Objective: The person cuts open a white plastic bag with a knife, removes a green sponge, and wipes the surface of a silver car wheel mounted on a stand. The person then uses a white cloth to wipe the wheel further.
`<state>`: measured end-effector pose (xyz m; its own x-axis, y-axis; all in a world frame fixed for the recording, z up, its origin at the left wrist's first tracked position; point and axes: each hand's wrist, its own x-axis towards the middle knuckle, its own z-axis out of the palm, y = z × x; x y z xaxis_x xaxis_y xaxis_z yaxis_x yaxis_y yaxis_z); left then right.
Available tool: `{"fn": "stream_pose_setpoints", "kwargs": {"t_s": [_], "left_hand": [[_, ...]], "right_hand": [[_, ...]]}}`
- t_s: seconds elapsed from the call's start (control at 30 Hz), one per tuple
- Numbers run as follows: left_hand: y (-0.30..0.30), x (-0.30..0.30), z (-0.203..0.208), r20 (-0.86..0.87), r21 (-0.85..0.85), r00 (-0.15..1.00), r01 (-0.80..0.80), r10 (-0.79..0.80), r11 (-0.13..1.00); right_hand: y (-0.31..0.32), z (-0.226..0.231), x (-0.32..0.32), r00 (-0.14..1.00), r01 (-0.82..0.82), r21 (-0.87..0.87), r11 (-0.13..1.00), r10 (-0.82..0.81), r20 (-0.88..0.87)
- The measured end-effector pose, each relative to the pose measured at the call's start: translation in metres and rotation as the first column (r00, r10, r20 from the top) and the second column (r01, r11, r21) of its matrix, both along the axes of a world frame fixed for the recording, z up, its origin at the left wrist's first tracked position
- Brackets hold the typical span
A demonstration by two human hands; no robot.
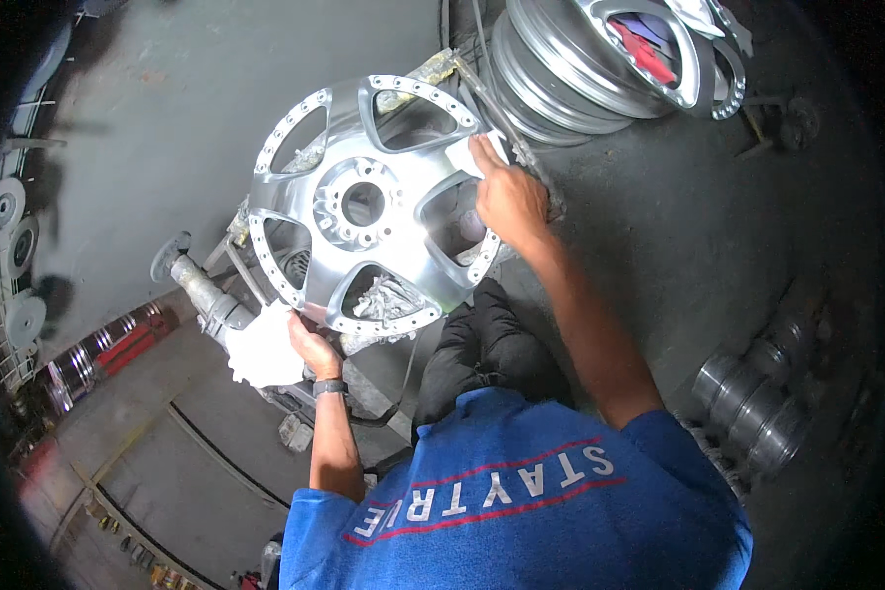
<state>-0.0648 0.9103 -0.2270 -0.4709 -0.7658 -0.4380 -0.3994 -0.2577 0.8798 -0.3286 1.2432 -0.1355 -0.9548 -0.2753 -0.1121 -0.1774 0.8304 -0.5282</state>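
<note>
A silver five-spoke wheel face (pixel 349 270), with holes round its rim and a round centre bore, rests on a stand in front of me. My right hand (pixel 513 202) presses a folded white cloth (pixel 462 157) onto the wheel's upper right rim, fingers closed over it. At the lower left edge of the wheel is my left hand (pixel 315 349), its fingers curled at the rim and partly hidden. A bright white cloth (pixel 264 346) bunches right beside that hand, over a long power tool (pixel 206 295) with a round disc end.
Silver wheel barrels (pixel 551 74) stand at the upper right, with another wheel face (pixel 693 59) and a red cloth (pixel 644 51) on top. More barrels (pixel 752 408) lie at the right. Discs (pixel 5 206) hang on a rack at the left. Stand arms (pixel 492 98) stick out past the wheel.
</note>
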Motion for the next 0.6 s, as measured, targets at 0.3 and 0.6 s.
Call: {"fn": "stream_pose_setpoints", "kwargs": {"t_s": [0.3, 0.6], "left_hand": [[0.009, -0.009, 0.009, -0.010, -0.079, 0.999, -0.043, 0.042, 0.996], [0.008, -0.008, 0.012, 0.042, -0.058, 0.998, -0.034, 0.037, 0.998]], "right_hand": [[0.021, -0.018, -0.033, 0.999, -0.042, -0.081, 0.996, 0.044, 0.019], [0.033, -0.034, -0.040, 0.995, -0.101, -0.153, 0.983, 0.101, -0.008]]}}
